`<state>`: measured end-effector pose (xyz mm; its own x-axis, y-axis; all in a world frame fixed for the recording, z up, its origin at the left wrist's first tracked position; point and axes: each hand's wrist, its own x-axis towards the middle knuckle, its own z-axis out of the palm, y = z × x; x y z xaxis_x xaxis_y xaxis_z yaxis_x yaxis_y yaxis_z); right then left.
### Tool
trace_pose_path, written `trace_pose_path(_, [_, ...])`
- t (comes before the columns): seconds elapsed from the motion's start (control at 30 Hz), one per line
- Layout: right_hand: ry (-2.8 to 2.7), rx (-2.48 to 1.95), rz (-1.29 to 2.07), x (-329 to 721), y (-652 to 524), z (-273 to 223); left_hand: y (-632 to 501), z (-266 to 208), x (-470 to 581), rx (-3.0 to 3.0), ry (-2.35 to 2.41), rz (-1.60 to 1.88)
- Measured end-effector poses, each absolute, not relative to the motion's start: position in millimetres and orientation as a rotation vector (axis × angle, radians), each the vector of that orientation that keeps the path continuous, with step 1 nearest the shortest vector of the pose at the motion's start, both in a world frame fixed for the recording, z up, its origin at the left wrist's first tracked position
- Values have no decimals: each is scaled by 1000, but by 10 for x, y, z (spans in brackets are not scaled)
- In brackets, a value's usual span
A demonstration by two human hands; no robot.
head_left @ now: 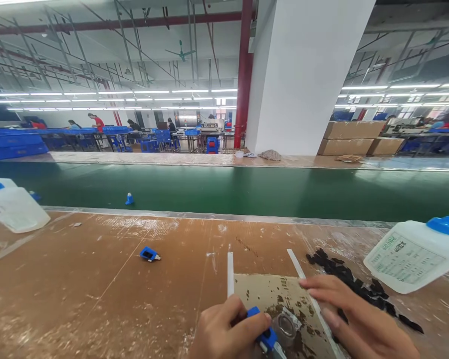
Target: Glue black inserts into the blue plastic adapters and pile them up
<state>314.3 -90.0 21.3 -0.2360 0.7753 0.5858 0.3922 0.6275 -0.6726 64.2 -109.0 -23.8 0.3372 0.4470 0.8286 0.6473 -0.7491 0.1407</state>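
"what step are we on?"

"i'd say working the blue part: the left hand pinches it above the spotted board, beside the clear cup."

"and the right hand?"

"fingers parted at the board's edge, gripping nothing i can see; its palm is hidden from me."

"next move?"

"calls for a steady pinch, i think. fingers cover the blue part's middle, and i can't tell whether it touches the cup."
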Motion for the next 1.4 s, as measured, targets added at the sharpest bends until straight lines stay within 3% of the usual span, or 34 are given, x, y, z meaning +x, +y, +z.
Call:
trace_pose_path(0.17, [-1503, -1308, 359, 3487, -530, 196, -1002, -249, 489, -2438, -1016, -1426])
trace_pose_path(0.3, [-1615, -1537, 224, 3682, -250, 73, -921, -111, 368, -2500, -1050, -1337])
trace_pose_path(0.7, [-2148, -1434, 23, 3632, 141, -369, -860, -5, 347, -2470, -1133, -1294])
trace_pose_path(1.4, [-2364, -1359, -116, 3641, 146, -362, -839, -31, 322, -2487, -1350, -1242])
